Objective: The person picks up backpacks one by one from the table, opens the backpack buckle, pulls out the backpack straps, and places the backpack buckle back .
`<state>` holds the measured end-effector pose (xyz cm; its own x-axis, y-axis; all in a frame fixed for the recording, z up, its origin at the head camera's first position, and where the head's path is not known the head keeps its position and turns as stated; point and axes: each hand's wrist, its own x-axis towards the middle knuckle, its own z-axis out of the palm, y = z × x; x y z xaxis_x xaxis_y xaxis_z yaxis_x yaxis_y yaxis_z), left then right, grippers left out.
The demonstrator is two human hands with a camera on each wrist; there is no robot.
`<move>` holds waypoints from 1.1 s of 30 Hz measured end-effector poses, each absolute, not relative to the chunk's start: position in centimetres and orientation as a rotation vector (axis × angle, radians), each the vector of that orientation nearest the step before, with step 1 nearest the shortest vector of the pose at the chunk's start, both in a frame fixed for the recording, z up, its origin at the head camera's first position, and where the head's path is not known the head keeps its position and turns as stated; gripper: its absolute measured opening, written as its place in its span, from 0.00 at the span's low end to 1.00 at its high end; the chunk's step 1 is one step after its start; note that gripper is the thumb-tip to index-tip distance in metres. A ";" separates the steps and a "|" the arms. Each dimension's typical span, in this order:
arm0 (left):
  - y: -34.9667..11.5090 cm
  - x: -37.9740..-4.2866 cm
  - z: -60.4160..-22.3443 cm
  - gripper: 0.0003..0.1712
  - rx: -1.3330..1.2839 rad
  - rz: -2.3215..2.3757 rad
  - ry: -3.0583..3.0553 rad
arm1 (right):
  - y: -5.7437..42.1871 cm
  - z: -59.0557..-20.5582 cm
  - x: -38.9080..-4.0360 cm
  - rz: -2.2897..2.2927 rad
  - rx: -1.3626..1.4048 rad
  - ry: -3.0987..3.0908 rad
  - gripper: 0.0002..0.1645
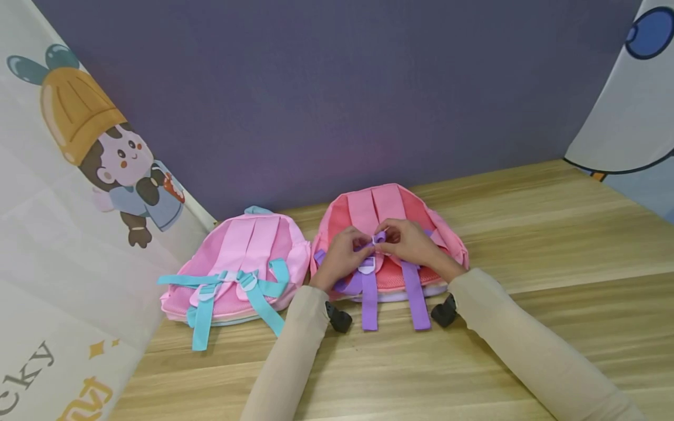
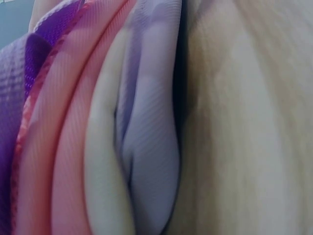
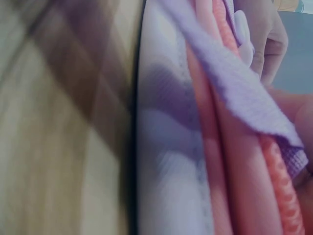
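A coral-pink backpack (image 1: 339, 219) lies with its shoulder straps up, and both hands are over its middle. My left hand (image 1: 343, 256) pinches purple webbing (image 1: 379, 236) at a small pale buckle from the left. From the right, my right hand (image 1: 409, 242) pinches the same webbing with thumb and fingertips. Just below the left fingers sits a white strap adjuster (image 1: 367, 266). Two purple strap ends (image 1: 415, 298) hang over the front edge onto the table. The left wrist view shows the bag's layered lavender side (image 2: 151, 142); the right wrist view shows a loose purple strap (image 3: 239, 95) crossing it.
Left of it lies a lighter pink backpack (image 1: 234, 242) with turquoise straps (image 1: 205, 321), close against the coral one. Both rest on a wood-grain table (image 1: 526, 351). A dark panel (image 1: 337, 105) stands behind, with a printed curtain (image 1: 79, 234) at the left.
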<state>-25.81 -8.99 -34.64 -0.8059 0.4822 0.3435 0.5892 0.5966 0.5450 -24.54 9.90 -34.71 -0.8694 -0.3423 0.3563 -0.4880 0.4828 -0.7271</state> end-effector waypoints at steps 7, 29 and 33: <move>-9.1 -25.6 -34.5 0.13 -0.904 -1.015 -2.659 | 9.7 -34.4 -24.1 1.349 0.714 -2.562 0.08; -9.8 -25.0 -34.7 0.12 -0.908 -1.007 -2.678 | 9.0 -34.6 -23.2 1.326 0.624 -2.597 0.07; -9.8 -25.0 -34.5 0.12 -0.905 -0.996 -2.688 | 9.1 -34.6 -23.3 1.313 0.615 -2.600 0.07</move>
<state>-24.97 -9.83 -34.52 -0.8102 0.4913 0.3197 0.5809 0.6007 0.5493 -23.31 9.05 -34.56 -0.9016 -0.2859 0.3246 -0.4309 0.5288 -0.7312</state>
